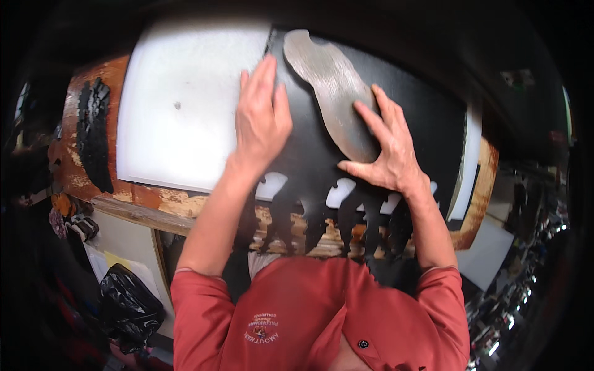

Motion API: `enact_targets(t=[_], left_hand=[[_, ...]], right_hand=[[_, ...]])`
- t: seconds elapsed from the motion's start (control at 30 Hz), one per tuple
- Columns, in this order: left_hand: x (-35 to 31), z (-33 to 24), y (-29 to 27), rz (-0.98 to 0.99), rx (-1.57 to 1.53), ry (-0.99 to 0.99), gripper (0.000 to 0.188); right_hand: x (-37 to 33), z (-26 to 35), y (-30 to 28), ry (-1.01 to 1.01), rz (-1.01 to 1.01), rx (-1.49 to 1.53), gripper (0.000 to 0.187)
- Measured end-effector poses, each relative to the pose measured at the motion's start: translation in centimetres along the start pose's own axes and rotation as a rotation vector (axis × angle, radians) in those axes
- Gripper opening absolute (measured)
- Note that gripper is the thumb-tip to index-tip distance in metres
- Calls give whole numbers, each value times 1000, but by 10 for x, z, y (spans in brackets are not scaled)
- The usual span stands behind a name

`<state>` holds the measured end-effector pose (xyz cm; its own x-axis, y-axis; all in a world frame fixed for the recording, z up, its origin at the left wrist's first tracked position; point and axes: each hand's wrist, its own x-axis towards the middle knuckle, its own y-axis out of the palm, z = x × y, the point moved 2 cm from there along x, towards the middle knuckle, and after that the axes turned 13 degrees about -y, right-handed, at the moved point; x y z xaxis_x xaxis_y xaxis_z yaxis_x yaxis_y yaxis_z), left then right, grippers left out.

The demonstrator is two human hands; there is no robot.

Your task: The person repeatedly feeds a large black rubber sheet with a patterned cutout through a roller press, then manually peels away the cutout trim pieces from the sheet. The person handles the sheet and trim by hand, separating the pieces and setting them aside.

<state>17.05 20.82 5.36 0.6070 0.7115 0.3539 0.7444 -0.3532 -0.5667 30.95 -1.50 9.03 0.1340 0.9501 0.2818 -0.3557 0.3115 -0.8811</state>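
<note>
A sole-shaped grey plate [328, 77], shiny and finely rippled on top, lies at a slant on a black sheet [421, 93]. My right hand [393, 148] holds its nearer, wider end. The thumb is at the near edge, the index finger lies on top and other fingers reach the right side. My left hand [260, 117] is open with fingers stretched out, over the border between the black sheet and a white board [179, 105]. It holds nothing that I can see. Cut-outs along the sheet's near side leave wavy black strips [284, 213] hanging over the table's front.
A worn wooden table [170, 201] carries the board and sheet. Jagged black scrap [94, 133] lies at its left end. A black plastic bag [130, 303] is at lower left. Dark machinery [495, 68] overhangs the far right side. Small blurred items clutter the lower right.
</note>
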Motion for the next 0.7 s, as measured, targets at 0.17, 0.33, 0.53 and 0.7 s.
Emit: enact_targets(t=[0.17, 0.33, 0.53, 0.7], left_hand=[[18, 3, 21, -51, -19, 8, 44], [15, 0, 22, -15, -27, -44, 43], [15, -3, 15, -39, -104, -97, 42], [7, -9, 17, -14, -66, -141, 46]], right_hand=[[-47, 6, 4, 200, -112, 60, 105], [-73, -2, 9, 173, -233, 51, 98], [-81, -8, 4, 220, -323, 213, 95], [-71, -2, 6, 118, -342, 142, 98]])
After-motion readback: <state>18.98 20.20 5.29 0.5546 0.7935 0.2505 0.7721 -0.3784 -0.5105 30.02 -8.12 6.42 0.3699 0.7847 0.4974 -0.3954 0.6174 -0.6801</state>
